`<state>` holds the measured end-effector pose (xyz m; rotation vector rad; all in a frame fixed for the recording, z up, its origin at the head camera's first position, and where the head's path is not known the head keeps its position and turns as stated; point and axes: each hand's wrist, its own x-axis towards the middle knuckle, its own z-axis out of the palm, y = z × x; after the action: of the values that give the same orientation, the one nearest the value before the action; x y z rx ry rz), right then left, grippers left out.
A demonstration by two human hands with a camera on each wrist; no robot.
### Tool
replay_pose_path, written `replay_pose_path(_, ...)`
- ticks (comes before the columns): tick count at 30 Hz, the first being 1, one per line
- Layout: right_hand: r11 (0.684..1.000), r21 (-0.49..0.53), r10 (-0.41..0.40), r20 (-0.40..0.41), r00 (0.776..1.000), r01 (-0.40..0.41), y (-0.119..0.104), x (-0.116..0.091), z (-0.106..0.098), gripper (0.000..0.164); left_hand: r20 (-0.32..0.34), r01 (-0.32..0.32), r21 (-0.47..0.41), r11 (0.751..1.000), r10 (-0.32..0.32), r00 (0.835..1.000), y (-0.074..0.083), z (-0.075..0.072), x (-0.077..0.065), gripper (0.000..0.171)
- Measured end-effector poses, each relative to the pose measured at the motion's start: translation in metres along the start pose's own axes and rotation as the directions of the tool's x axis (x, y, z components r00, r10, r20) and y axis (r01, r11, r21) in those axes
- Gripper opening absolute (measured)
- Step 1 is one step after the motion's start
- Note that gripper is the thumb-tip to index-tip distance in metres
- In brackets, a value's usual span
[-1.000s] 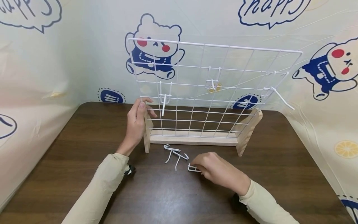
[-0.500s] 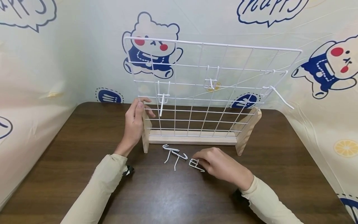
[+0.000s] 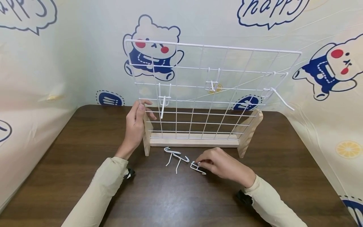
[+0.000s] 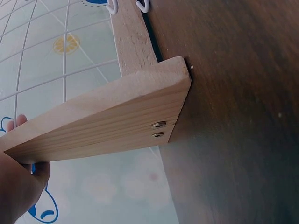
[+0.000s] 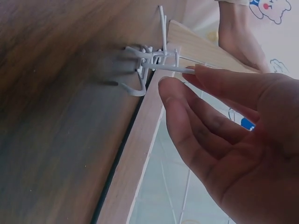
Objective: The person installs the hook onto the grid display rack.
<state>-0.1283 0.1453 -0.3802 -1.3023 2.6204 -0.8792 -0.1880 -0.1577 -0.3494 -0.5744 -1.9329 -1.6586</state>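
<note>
A white wire grid panel stands in a pale wooden base on the table. My left hand grips the base's left wooden upright, fingers wrapped behind it. Low over the tabletop in front of the base, my right hand pinches a white wire hook between thumb and fingertips. The prong of this hook runs to my fingertips in the right wrist view. Just left of it, two more white hooks lie close together on the table.
Three hooks hang on the grid: a left one, a middle one and a right one jutting outward. The right wooden upright stands opposite. A patterned backdrop rises behind the brown table.
The hook in my right hand has turned, and more of its frame shows beyond my fingers. My left hand keeps its grip on the upright. The head view has shifted slightly.
</note>
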Motion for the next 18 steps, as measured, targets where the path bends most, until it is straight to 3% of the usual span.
replay_pose_path(12, 0.999, -0.035, 0.021, -0.069, 0.997, -0.023, -0.0016, 0.0004, -0.0048, 0.008, 0.003, 0.006, 0.007, 1.000, -0.006, 1.000, 0.0078, -0.0004, -0.0007, 0.034)
replay_pose_path(18, 1.000, 0.003, 0.024, -0.172, 0.985, -0.024, -0.0016, 0.0008, -0.0066, 0.005, 0.004, 0.004, 0.011, 1.000, -0.004, 1.000, 0.0109, -0.0004, -0.0001, 0.033)
